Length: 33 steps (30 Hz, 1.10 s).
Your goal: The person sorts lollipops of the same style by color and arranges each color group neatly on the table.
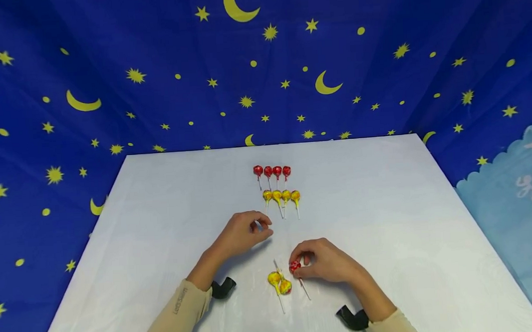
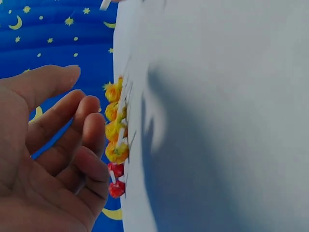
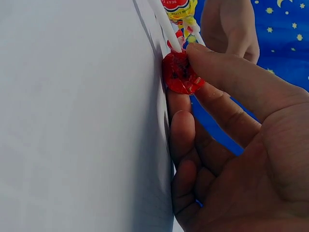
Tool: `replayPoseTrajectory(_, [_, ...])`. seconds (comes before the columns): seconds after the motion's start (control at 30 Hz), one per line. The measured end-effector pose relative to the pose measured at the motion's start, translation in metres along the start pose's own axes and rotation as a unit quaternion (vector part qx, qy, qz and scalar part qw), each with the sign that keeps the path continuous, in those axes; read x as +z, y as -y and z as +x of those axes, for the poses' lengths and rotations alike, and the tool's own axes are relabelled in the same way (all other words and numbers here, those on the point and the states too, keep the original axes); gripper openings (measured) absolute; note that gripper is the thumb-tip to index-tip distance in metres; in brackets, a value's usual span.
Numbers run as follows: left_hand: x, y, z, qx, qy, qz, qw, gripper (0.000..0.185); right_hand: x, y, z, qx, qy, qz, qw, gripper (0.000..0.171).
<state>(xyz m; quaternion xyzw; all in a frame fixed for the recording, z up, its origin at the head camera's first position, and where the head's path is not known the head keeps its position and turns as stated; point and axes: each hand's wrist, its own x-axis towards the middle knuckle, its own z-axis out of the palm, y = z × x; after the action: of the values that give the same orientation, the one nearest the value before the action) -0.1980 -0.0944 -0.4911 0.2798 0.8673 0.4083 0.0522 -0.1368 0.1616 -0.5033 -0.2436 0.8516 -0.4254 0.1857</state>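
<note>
My right hand [image 1: 303, 262] rests low on the white table [image 1: 160, 216] and pinches the head of a red lollipop [image 1: 294, 267] between thumb and fingers; its stick trails toward me. In the right wrist view the right hand [image 3: 190, 84] presses the red lollipop [image 3: 178, 73] against the table. Two yellow lollipops [image 1: 279, 281] lie just left of it. My left hand [image 1: 261, 227] hovers farther up with loosely curled fingers and holds nothing. In the left wrist view the left hand [image 2: 79, 121] is relaxed beside the lollipop rows.
A row of several red lollipops [image 1: 272, 171] lies at the table's middle back, with a row of several yellow lollipops [image 1: 281, 196] just below it. A blue cloth with stars and moons [image 1: 260, 61] hangs behind and around the table.
</note>
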Motion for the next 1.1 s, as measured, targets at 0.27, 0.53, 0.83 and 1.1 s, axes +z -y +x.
replayPoseTrajectory(0.27, [0.008, -0.008, -0.019, 0.017, -0.004, -0.008, 0.9998, 0.02, -0.001, -0.001, -0.001, -0.008, -0.003, 0.002, 1.0, 0.018])
replayPoseTrajectory(0.53, [0.011, -0.013, -0.038, 0.012, 0.005, -0.008, 0.9999, 0.023, 0.001, -0.002, 0.001, -0.012, -0.002, 0.0, 1.0, 0.019])
replayPoseTrajectory(0.83, [0.02, -0.013, -0.053, -0.006, 0.029, -0.007, 0.9995, 0.03, -0.001, -0.002, 0.0, -0.003, -0.005, -0.002, 1.0, 0.019])
replayPoseTrajectory(1.1, [0.023, -0.016, -0.063, -0.012, 0.055, -0.016, 0.9983, 0.025, 0.002, -0.001, 0.0, -0.002, -0.006, 0.012, 1.0, 0.018])
